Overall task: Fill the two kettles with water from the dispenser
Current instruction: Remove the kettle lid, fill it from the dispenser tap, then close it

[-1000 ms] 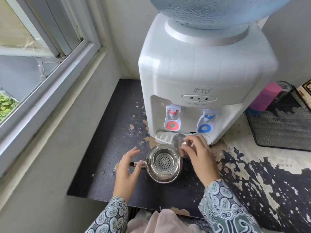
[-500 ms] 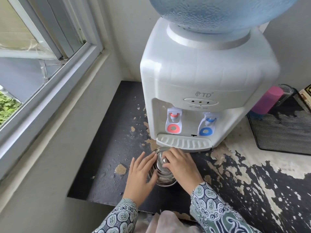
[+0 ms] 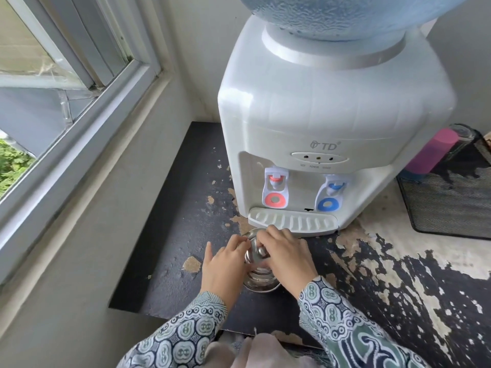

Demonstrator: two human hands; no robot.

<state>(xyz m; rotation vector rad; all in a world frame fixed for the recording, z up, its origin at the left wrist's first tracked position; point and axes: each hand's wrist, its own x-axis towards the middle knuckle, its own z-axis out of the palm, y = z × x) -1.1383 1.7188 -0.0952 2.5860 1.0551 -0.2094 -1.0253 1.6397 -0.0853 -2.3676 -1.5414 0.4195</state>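
Observation:
A small steel kettle [image 3: 259, 281] stands on the dark worn counter just in front of the white water dispenser [image 3: 332, 123]. Its round steel lid [image 3: 255, 252] lies on top of it. My right hand [image 3: 288, 254] is closed over the lid's knob. My left hand [image 3: 224, 264] presses against the kettle's left side, with the fingertips on the lid's rim. The dispenser has a red tap [image 3: 275, 188] and a blue tap [image 3: 330, 193] above a white drip tray [image 3: 293, 221]. Only one kettle is in view.
A blue water bottle [image 3: 353, 14] sits on top of the dispenser. To the right stand a black mesh tray [image 3: 451, 205] and a pink flask [image 3: 431, 154]. A window [image 3: 53, 83] and a wall run along the left. The counter's front edge lies near my sleeves.
One second ago the kettle was open with the lid in my right hand. The lid has come down onto the kettle, and my left hand has shifted from the handle to the kettle's side.

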